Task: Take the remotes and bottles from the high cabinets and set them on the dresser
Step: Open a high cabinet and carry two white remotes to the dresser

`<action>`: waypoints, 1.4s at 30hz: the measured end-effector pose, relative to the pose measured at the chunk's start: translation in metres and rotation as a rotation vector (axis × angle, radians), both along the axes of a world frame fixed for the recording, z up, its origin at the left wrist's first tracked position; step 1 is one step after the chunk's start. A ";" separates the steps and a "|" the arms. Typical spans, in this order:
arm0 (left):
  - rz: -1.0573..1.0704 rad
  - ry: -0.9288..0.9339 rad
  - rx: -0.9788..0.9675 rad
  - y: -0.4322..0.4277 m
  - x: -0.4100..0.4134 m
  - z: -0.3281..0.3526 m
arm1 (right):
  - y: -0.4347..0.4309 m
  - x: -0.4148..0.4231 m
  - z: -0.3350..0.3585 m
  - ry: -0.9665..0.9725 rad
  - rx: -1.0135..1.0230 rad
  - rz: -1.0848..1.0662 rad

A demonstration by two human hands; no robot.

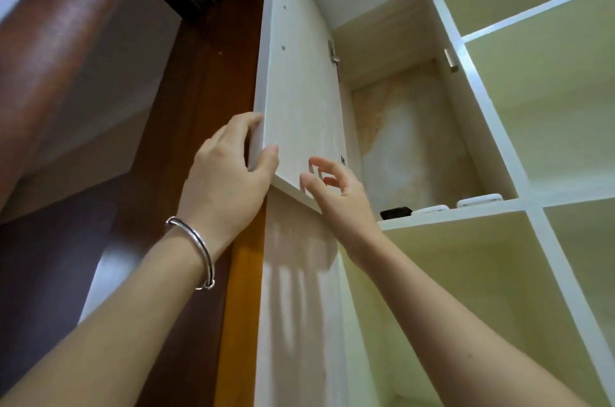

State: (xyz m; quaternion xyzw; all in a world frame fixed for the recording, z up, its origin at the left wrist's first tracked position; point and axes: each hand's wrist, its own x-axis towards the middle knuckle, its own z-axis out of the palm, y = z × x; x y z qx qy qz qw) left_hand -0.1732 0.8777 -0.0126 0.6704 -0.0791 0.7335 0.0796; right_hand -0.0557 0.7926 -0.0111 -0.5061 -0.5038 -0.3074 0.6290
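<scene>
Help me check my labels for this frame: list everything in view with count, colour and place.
cabinet door: 1, white, swung open, left of the high compartment
white remotes: 2, white, front of the high compartment's shelf, right side
black remote: 1, black, same shelf, left of the white ones
open shelving: several compartments, pale yellow with white dividers, right
door frame: 1, brown wood, left
bracelet: 1, silver, left wrist
left hand: 1, grips the cabinet door's lower corner
right hand: 1, fingers loosely spread by the door's bottom edge, holding nothing
</scene>
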 end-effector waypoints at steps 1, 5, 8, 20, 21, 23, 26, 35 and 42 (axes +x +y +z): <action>-0.016 0.000 -0.007 0.001 0.002 -0.001 | 0.002 0.000 -0.001 -0.006 0.015 -0.002; -0.024 0.031 0.000 0.001 0.000 -0.008 | 0.006 0.003 -0.004 -0.058 0.039 -0.031; 0.058 -0.023 0.057 0.000 -0.008 -0.014 | 0.007 0.006 -0.006 -0.103 0.031 -0.075; -0.028 0.016 0.275 -0.060 0.025 -0.033 | -0.058 0.025 -0.021 -0.229 -0.237 -0.358; -0.045 0.054 0.265 -0.064 0.033 -0.033 | -0.071 0.030 -0.021 -0.229 -0.240 -0.417; -0.067 0.142 0.210 -0.071 0.050 -0.027 | -0.099 0.042 -0.018 -0.205 -0.209 -0.505; -0.106 0.317 0.104 -0.078 0.078 -0.011 | -0.139 0.055 -0.003 -0.141 -0.133 -0.627; -0.254 0.421 -0.058 -0.099 0.173 0.020 | -0.169 0.061 0.064 -0.082 -0.393 -1.060; -0.385 0.283 -0.120 -0.081 0.219 0.022 | -0.135 0.070 0.093 0.171 -1.068 -1.411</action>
